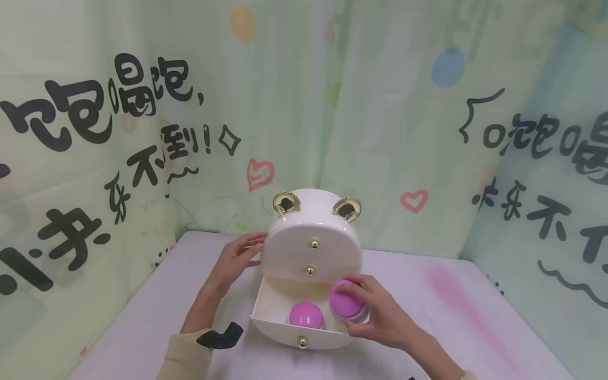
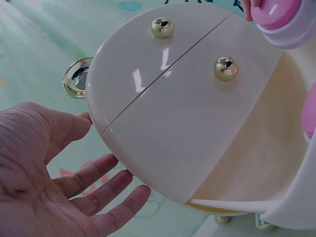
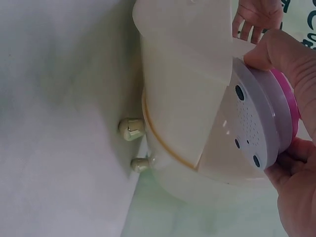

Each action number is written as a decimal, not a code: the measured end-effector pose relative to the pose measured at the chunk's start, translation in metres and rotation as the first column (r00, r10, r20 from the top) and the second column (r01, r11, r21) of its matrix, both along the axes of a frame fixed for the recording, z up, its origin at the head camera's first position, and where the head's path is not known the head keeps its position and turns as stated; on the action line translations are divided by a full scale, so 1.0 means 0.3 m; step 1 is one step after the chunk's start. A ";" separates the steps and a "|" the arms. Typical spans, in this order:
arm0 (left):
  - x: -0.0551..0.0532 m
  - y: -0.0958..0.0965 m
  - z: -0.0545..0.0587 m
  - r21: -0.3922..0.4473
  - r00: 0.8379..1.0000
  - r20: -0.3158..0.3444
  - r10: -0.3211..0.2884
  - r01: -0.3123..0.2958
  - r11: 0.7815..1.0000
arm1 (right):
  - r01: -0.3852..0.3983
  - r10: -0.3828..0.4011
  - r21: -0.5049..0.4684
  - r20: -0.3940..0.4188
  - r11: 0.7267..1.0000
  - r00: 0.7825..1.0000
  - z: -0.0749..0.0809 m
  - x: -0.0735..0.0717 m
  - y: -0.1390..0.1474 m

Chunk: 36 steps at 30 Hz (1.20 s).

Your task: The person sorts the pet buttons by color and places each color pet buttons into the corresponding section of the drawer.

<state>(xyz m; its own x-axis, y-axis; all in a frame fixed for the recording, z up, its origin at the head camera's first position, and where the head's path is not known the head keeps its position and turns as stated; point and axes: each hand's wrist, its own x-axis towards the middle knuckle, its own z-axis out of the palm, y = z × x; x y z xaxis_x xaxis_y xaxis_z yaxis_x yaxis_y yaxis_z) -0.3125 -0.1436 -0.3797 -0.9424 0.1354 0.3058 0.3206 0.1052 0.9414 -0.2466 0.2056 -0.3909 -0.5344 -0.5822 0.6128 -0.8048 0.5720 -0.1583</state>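
A white rounded storage box (image 1: 290, 250) with gold ear-like rings on top stands on the table, its bottom drawer (image 1: 273, 330) pulled out. My left hand (image 1: 237, 258) is at the box's left side. In the left wrist view its fingers are spread and the fingertips meet the box's edge. Above the drawer's right part, my right hand (image 1: 382, 314) pinches a pink-domed round buzzer (image 1: 345, 302) by its rim. The right wrist view shows its tilted white base (image 3: 254, 118) with small speaker holes. Inside the drawer sits a second pink-domed buzzer (image 1: 305, 315), its lower part hidden by the drawer front.
Two upper drawers with gold knobs (image 2: 225, 68) are closed. The table (image 1: 408, 295) has a pale cloth with a pink smear on the right. Printed curtains (image 1: 380, 132) hang behind and on both sides.
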 end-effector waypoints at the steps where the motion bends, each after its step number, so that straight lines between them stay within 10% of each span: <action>1: 0.001 0.000 0.001 0.001 1.000 0.002 -0.002 0.002 1.000 | -0.003 0.003 0.004 -0.002 1.000 1.000 -0.002 -0.002 -0.002; 22: 0.000 -0.002 -0.001 0.003 1.000 0.010 0.003 -0.003 1.000 | 0.015 -0.015 -0.008 0.070 1.000 0.997 -0.019 -0.003 -0.020; 36: -0.003 -0.001 -0.002 0.007 1.000 0.007 -0.004 0.004 1.000 | -0.150 0.157 -0.113 0.055 0.982 0.986 -0.020 0.068 -0.082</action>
